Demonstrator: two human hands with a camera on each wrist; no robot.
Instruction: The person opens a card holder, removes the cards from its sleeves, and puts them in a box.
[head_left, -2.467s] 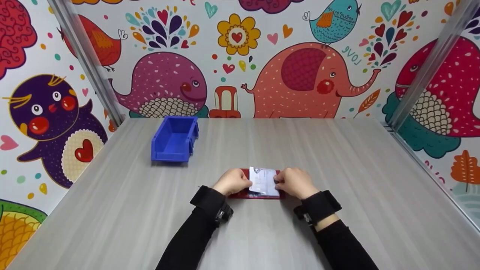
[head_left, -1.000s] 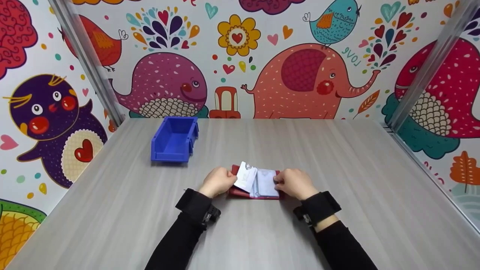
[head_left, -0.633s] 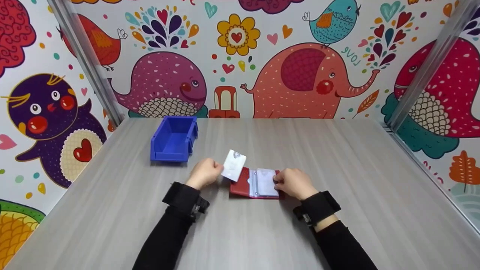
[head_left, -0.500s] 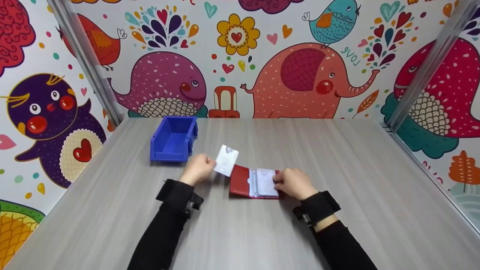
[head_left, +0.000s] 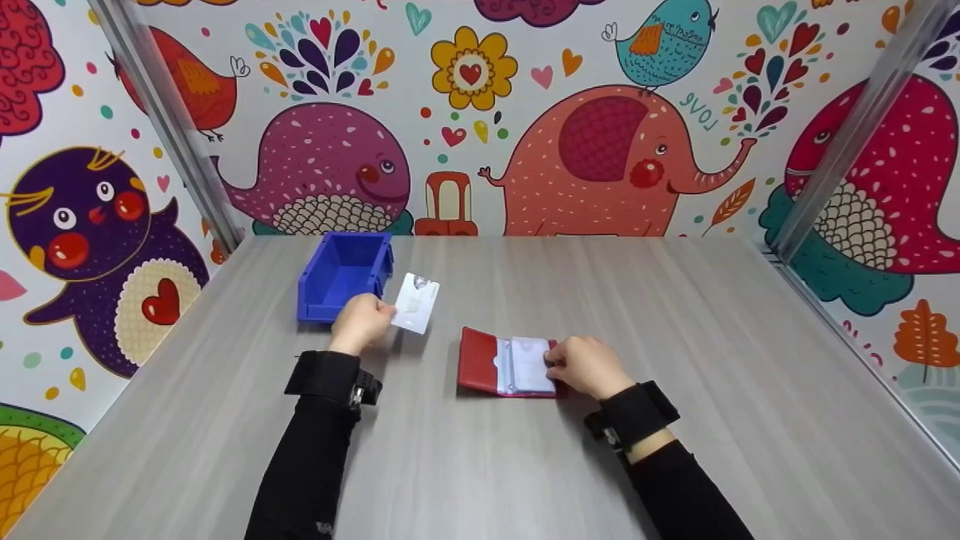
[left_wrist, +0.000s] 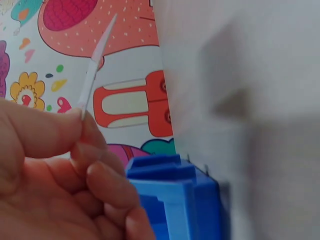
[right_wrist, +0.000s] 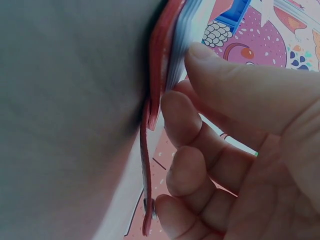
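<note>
My left hand [head_left: 362, 322] pinches a white card [head_left: 417, 303] by its left edge, beside the front right corner of a blue bin [head_left: 322, 312]. In the left wrist view the card [left_wrist: 92, 75] shows edge-on between thumb and forefinger, raised over the table. A red card holder [head_left: 478, 360] lies spread open on the table, its clear plastic sleeves [head_left: 532, 365] showing on the right side. My right hand [head_left: 592, 366] holds the holder's right edge, thumb on the sleeves. In the right wrist view a red strap [right_wrist: 145, 165] with a metal snap hangs beside the curled fingers.
The blue bin stands at the back left of the pale wood-grain table [head_left: 637, 300]. Walls with printed cartoon animals [head_left: 600, 165] rise behind and at the sides, with metal posts [head_left: 169, 127] at the corners.
My left hand has drawn the white card off the card holder and carried it left and away from me, toward the blue bin. My right hand has stayed at the holder's right edge.
</note>
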